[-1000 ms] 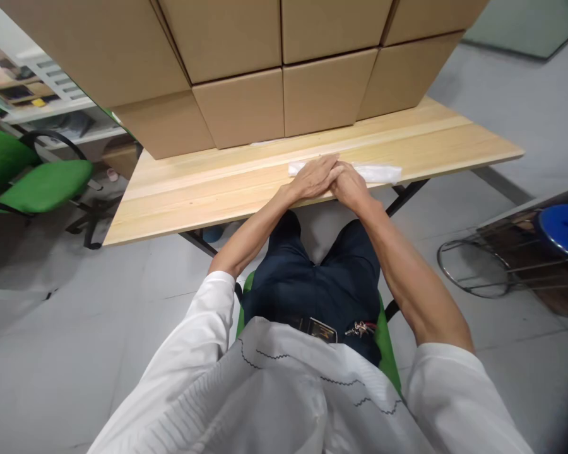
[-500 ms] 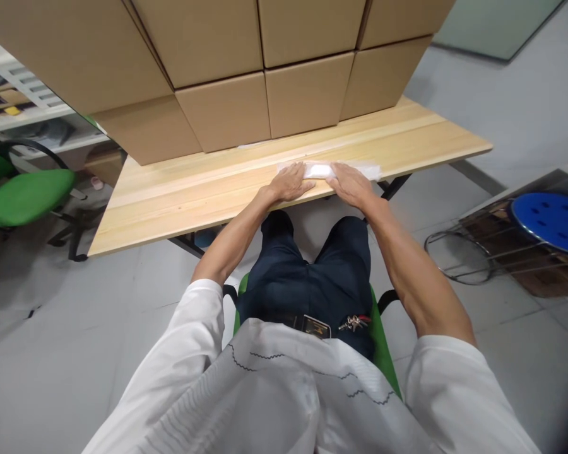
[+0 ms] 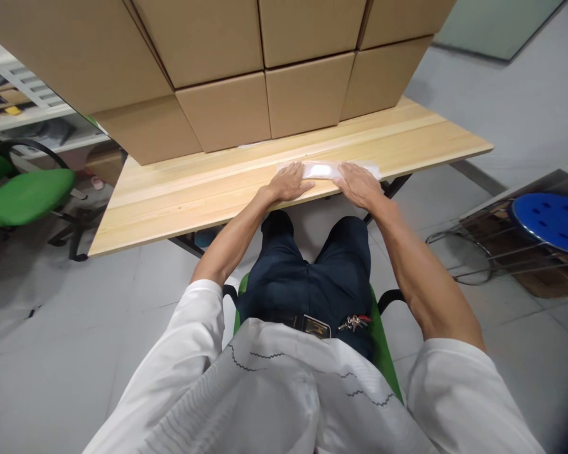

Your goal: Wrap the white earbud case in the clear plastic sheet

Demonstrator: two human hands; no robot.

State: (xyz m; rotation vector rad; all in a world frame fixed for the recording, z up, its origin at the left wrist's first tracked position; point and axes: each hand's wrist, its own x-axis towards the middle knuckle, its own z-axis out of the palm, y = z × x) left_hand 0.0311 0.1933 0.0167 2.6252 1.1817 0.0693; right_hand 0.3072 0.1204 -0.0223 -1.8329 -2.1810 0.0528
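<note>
A long white folded cloth or bag (image 3: pixel 322 170) lies flat near the front edge of a light wooden table (image 3: pixel 180 195). My left hand (image 3: pixel 289 183) rests palm down on its left end, fingers stretched out. On its right end lies my right hand (image 3: pixel 358 183), also flat with the fingers spread. The white strip shows between the two hands and pokes out past the right one. Neither hand grips anything.
Stacked cardboard boxes (image 3: pixel 246 75) fill the back of the table. A green chair (image 3: pixel 26 195) stands at the left. A blue stool (image 3: pixel 553 221) on a metal frame is at the right. I sit on a green seat over a grey floor.
My hands, joined over the middle of the white strip a second ago, have slid apart to its two ends. The view shifted slightly.
</note>
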